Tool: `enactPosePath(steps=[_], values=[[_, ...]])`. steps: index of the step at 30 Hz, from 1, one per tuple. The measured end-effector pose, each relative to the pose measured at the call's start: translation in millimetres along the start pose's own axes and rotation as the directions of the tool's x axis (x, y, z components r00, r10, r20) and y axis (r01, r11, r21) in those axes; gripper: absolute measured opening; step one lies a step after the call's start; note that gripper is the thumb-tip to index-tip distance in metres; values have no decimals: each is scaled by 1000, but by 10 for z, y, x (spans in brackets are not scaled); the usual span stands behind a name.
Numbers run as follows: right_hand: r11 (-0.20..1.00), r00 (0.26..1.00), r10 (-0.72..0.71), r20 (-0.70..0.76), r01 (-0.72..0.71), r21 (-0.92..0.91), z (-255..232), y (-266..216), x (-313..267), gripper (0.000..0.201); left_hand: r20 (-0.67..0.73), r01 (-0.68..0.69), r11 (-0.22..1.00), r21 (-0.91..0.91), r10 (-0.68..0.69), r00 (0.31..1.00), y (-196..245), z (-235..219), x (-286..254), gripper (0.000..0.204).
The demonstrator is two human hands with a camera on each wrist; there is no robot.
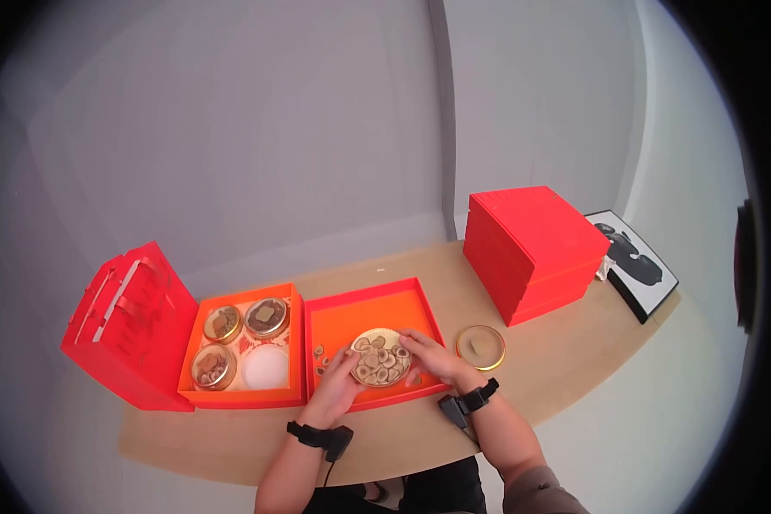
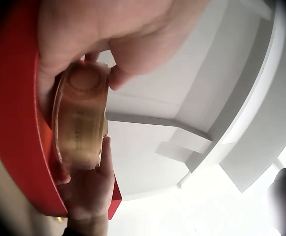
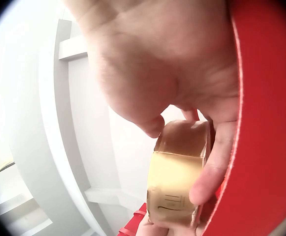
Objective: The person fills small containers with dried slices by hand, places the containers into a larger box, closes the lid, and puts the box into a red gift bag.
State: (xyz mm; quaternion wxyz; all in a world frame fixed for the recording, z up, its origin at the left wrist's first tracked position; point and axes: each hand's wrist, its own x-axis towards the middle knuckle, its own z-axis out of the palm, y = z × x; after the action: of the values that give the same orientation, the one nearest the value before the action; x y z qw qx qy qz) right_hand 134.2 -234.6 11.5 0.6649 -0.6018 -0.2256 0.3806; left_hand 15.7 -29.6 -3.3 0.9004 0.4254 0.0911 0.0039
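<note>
A round, clear-sided jar point(image 1: 380, 358) full of brown-and-cream slices is held over the shallow orange-lined red box point(image 1: 418, 300), its open top facing up. My left hand point(image 1: 337, 389) grips its left side, thumb on the rim; my right hand point(image 1: 433, 356) grips the right side. In the left wrist view the jar point(image 2: 81, 118) stands on edge between both hands. The right wrist view shows the jar's gold label point(image 3: 175, 182) and curled fingers point(image 3: 214, 172). Some loose slices point(image 1: 319, 351) lie in the box by my left hand.
A gold-rimmed lid point(image 1: 481, 348) lies right of the box. At left, a red box point(image 1: 296, 343) holds several jars and a white round piece point(image 1: 266, 367), beside a red bag point(image 1: 137, 330). Stacked red boxes point(image 1: 535, 253) and a framed picture point(image 1: 634, 261) stand at right.
</note>
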Motion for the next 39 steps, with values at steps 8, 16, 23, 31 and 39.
enactPosePath(steps=[8,16,23,31,39], values=[[996,997,66,-32,-68,-60,8,25,-6,58,51,1,988,-155,7,999,5,-64,-59,38],[989,991,-23,-132,3,-146,133,20,4,57,2,11,989,-147,-11,1000,35,-23,-106,53],[985,991,-11,-137,-13,-172,135,-15,-4,63,42,-40,999,-34,41,998,46,32,-103,56],[986,993,-23,-118,3,-167,106,51,43,67,50,-50,998,31,49,998,81,84,-120,63],[963,996,-48,-74,27,-267,26,158,77,74,65,-66,995,72,62,996,34,38,-62,74]])
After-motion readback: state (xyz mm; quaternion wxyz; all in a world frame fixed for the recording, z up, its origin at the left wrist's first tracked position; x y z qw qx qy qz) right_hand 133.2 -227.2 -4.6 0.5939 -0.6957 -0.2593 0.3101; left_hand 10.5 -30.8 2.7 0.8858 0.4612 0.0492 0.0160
